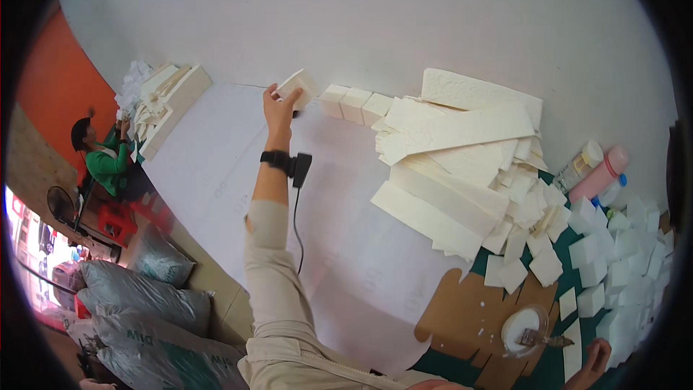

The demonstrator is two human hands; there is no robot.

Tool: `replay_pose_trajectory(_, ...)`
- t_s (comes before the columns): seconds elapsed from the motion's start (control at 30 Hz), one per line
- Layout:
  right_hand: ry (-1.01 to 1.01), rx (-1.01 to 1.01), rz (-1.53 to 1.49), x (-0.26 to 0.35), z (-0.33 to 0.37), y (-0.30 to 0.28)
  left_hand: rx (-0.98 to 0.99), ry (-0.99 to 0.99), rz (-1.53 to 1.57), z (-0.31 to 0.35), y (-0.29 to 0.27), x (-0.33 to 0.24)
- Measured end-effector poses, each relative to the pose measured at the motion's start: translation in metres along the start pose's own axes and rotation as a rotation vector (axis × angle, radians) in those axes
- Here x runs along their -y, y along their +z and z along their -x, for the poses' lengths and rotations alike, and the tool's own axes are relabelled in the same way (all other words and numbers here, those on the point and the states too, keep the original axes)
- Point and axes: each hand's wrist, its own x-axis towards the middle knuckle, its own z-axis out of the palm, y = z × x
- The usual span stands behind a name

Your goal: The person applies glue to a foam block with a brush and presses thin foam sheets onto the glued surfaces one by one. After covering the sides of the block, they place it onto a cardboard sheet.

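Note:
My left hand (283,107) is stretched out over the far side of the white-covered table, closed on a cream foam block (302,85) between thumb and fingers. A wristband with a small black device (289,164) sits on that wrist. Just right of the held block, several similar foam blocks (354,104) stand in a row along the wall. My right hand (592,365) is at the lower right edge, its fingers partly curled and partly cut off. Near it a brush (546,340) rests across a round tub of white paste (521,328), apart from the hand.
Cream foam sheets (462,133) lie heaped on the right, beside a pile of white blocks (613,253) and a pink bottle (599,177). Brown cardboard (462,314) lies under the tub. At left, a person in green (107,164) works near stacked foam; grey sacks (148,292) fill the floor.

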Motion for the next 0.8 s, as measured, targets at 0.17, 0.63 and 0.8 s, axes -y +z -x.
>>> replay_pose_trajectory(0.17, -0.022, 0.264, -0.286, 0.016, 0.015, 0.027, 0.558, -0.148, 0.325, 0.147, -0.030, -0.098)
replay_pose_trajectory(0.63, -0.267, 0.637, -0.579, 0.088, 0.032, 0.070, 0.868, -0.325, 0.552, 0.482, -0.027, -0.166)
replay_pose_trajectory(0.8, -0.266, 0.645, -0.567, 0.071, 0.025, 0.059, 0.852, -0.286, 0.575, 0.529, -0.017, -0.168)
